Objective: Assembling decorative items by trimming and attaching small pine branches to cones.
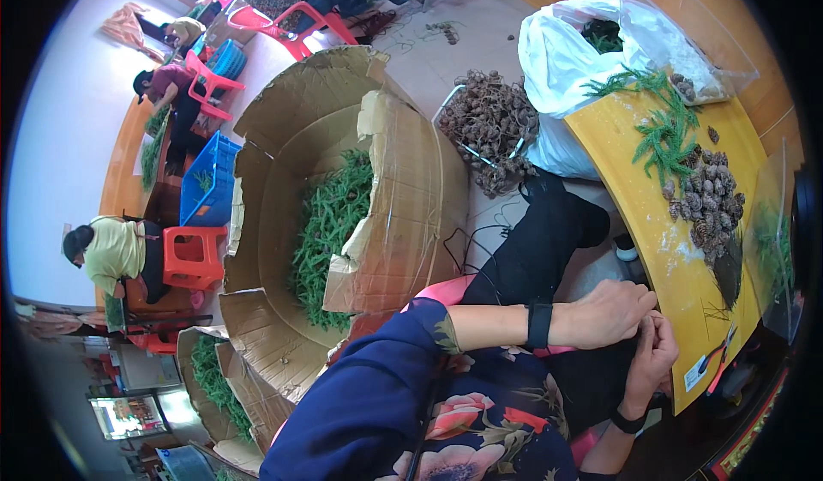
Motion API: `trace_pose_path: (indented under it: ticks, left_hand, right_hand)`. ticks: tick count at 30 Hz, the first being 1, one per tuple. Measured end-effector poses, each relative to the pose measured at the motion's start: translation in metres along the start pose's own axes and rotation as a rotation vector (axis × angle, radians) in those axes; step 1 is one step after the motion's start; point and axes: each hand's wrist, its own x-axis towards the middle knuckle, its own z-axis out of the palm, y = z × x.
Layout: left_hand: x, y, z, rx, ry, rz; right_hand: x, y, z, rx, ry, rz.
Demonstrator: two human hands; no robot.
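Note:
My left hand (604, 313) and my right hand (653, 359) meet at the near edge of the yellow tabletop (613, 134). Both have their fingers pinched together, almost touching. Whatever lies between the fingertips is too small or hidden to make out. Beyond them on the tabletop is a heap of small brown pine cones (710, 191), and green artificial pine sprigs (667, 134) lie above it. A dark bundle of thin wires (728, 279) sticks out below the cones. Pliers with red handles (717, 376) rest by the table's edge, to the right of my right hand.
A large cardboard box (411, 189) of green sprigs stands to my left, with another box (249, 369) behind. A heap of pine cones (489, 121) and a white plastic bag (557, 61) are beyond my legs. Several people work among red stools (195, 256) at far left.

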Motion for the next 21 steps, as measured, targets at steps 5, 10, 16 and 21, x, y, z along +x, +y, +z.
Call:
trace_pose_path:
  ticks: [5, 10, 16, 21]
  left_hand:
    - [0.003, 0.008, -0.014, -0.096, -0.01, -0.054]
    - [0.007, -0.007, -0.008, -0.313, 0.083, -0.053]
    - [0.011, -0.012, -0.023, -1.156, -0.28, -0.611]
    - [0.01, -0.012, -0.023, -1.303, -0.439, -0.698]
  right_hand:
    - [0.004, 0.003, -0.009, 0.096, -0.009, 0.135]
    - [0.014, -0.031, -0.02, -0.031, 0.029, 0.167]
    - [0.024, -0.028, -0.028, -0.363, -0.027, -0.53]
    - [0.03, -0.027, -0.032, -0.363, -0.109, -0.662]
